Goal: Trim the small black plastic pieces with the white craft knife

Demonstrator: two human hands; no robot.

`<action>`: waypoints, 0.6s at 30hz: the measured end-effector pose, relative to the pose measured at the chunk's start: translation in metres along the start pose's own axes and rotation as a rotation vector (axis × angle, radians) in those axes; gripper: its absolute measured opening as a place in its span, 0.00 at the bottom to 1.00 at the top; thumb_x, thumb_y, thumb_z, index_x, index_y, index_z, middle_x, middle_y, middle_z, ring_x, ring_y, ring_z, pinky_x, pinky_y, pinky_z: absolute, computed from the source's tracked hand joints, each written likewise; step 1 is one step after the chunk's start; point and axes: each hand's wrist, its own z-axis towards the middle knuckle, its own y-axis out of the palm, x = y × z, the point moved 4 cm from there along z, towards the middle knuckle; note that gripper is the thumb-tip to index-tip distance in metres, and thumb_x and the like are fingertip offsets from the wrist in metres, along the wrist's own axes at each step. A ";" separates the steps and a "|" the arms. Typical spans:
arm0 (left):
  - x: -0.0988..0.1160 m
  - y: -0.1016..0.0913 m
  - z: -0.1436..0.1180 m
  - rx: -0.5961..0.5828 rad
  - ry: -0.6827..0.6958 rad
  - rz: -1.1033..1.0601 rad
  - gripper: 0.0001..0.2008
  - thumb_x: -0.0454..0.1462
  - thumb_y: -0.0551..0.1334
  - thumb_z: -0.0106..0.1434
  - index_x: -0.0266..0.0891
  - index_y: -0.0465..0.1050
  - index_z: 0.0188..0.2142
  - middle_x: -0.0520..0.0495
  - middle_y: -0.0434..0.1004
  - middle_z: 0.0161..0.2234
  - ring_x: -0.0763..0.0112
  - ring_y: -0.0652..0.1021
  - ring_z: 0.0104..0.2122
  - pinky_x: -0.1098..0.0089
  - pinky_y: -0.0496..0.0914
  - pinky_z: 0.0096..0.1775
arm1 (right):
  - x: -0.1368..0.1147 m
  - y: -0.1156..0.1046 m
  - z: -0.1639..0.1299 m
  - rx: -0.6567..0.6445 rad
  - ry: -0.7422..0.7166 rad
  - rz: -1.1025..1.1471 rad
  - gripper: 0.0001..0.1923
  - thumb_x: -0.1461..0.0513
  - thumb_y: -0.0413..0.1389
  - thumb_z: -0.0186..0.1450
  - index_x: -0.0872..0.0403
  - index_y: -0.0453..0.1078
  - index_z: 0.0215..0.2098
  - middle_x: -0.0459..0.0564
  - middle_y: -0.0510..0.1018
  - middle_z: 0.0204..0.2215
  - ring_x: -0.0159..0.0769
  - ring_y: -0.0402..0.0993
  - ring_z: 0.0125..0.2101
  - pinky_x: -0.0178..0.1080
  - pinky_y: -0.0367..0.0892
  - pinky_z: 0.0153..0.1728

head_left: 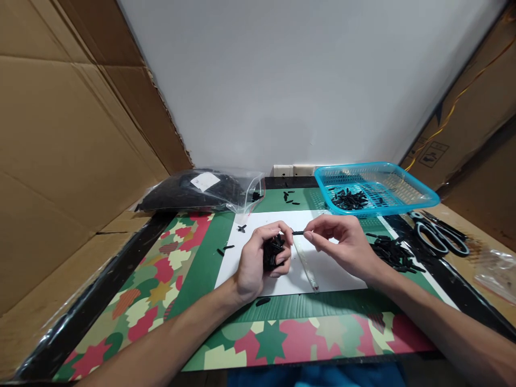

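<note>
At frame centre a small black piece [298,233] lies crosswise, pinched between right hand [342,244] fingertips and left hand [258,260], whose curled fingers cup a black handful [273,251].

Work table [100,290] is covered by a patterned mat [161,285]. White sheet [258,258] lies mid-mat. Behind the sheet: plastic bag [201,191] left, blue basket [374,188] right. Scissors [439,234] lie right of the sheet.

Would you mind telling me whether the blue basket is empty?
No, the blue basket holds a small heap of black pieces on its left side.
</note>
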 end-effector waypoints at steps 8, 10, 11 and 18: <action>0.003 -0.001 -0.002 -0.035 0.027 -0.057 0.08 0.40 0.60 0.55 0.37 0.72 0.27 0.54 0.58 0.15 0.78 0.56 0.15 0.79 0.51 0.17 | -0.005 -0.057 0.009 0.492 -0.065 -0.651 0.12 0.54 0.63 0.70 0.53 0.80 0.34 0.48 0.81 0.24 0.35 0.71 0.23 0.38 0.60 0.27; 0.002 -0.001 -0.002 -0.042 0.023 -0.054 0.07 0.39 0.60 0.54 0.37 0.72 0.27 0.54 0.58 0.15 0.79 0.55 0.14 0.79 0.51 0.17 | -0.004 -0.075 0.010 0.646 -0.027 -0.940 0.10 0.54 0.64 0.69 0.52 0.82 0.35 0.49 0.82 0.25 0.37 0.71 0.24 0.38 0.55 0.27; 0.002 -0.001 -0.002 -0.046 0.020 -0.050 0.07 0.39 0.60 0.54 0.37 0.72 0.27 0.55 0.58 0.14 0.79 0.54 0.14 0.79 0.50 0.17 | -0.004 -0.081 0.011 0.681 -0.015 -1.018 0.11 0.54 0.64 0.69 0.52 0.82 0.35 0.50 0.82 0.25 0.38 0.71 0.24 0.38 0.53 0.27; -0.005 -0.003 -0.002 -0.075 -0.030 -0.009 0.07 0.37 0.59 0.51 0.37 0.72 0.29 0.54 0.60 0.14 0.79 0.53 0.14 0.78 0.51 0.17 | -0.014 -0.029 0.005 0.091 -0.236 -0.548 0.11 0.55 0.60 0.74 0.51 0.79 0.38 0.45 0.77 0.24 0.31 0.63 0.20 0.36 0.59 0.24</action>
